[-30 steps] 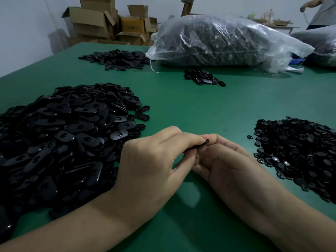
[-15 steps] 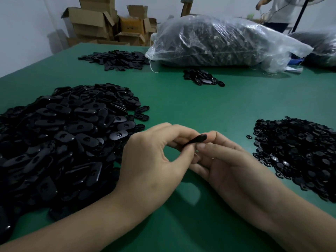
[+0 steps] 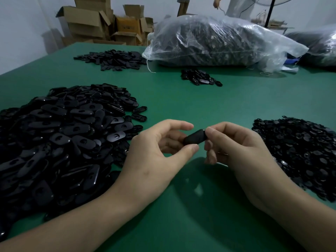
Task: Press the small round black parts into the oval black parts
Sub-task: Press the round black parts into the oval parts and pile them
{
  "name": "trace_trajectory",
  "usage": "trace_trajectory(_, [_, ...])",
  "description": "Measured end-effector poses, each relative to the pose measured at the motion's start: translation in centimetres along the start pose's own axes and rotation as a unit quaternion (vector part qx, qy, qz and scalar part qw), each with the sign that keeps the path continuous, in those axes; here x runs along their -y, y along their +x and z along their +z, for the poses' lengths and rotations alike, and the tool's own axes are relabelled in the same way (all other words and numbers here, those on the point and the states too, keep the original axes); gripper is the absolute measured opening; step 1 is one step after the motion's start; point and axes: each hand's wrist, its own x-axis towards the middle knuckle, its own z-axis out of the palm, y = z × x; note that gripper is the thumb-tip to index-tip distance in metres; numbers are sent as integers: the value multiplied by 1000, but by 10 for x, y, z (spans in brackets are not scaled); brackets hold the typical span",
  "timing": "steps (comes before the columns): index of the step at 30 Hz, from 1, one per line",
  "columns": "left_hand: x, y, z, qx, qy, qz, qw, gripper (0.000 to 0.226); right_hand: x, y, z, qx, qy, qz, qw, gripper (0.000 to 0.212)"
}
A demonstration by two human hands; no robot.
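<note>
Oval part turned flat-on, hands eased apart

A second ago the hands were pushed together with the oval part (image 3: 195, 136) pinched edge-on between them. Now it shows its broad smooth face, the right hand (image 3: 241, 150) pinches its right end, and the left hand (image 3: 156, 153) has drawn back, forefinger lifted and thumb under its near edge. The person in the background (image 3: 236, 6) has moved leftward.
</note>
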Motion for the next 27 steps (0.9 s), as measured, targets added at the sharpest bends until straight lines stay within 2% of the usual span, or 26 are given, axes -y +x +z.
trace_trajectory(4, [-1,0,0,-24,41,22,999,34,5,10,-9,-35,-15,-31,999,17])
trace_trajectory(7, [-6,-2,1,-20,90,49,995,29,4,30,-13,-76,-174,-78,979,11])
trace_trajectory(8, [-8,-3,1,-14,103,58,993,28,0,39,-13,-80,-251,-92,960,11])
trace_trajectory(10, [-9,-3,2,0,130,72,989,26,-7,62,-9,-87,-405,-123,902,11])
trace_trajectory(12, [-7,-3,3,13,149,70,986,24,-10,86,-4,-92,-493,-131,856,10])
trace_trajectory(14, [-5,-3,1,11,167,67,984,23,-10,108,2,-85,-518,-117,843,8])
trace_trajectory(17, [-4,-2,2,2,179,68,981,20,-10,118,15,-67,-514,-121,847,7])
trace_trajectory(22, [-2,0,1,-20,180,66,981,21,-15,75,25,-5,-531,-194,825,7])
trace_trajectory(27, [-10,4,-2,-17,204,42,978,19,-14,58,20,9,-552,-199,810,6])
